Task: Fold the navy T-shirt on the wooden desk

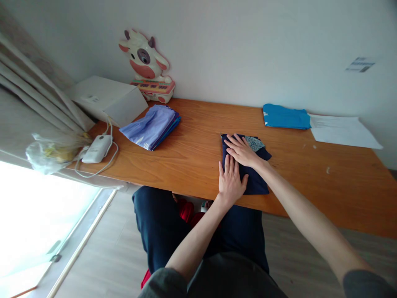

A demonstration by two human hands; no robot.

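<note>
A folded dark navy garment lies on the wooden table near its front edge. A patterned grey patch shows at the garment's far end. My left hand lies flat on the near part of the garment, fingers spread. My right hand presses flat on the far part, just beyond the left one. Neither hand grips anything.
A stack of folded light-blue cloths lies at the left. A folded bright-blue cloth and white paper sit at the back right. A white box, a cow-shaped toy keyboard, a white charger and a plastic bag crowd the left end.
</note>
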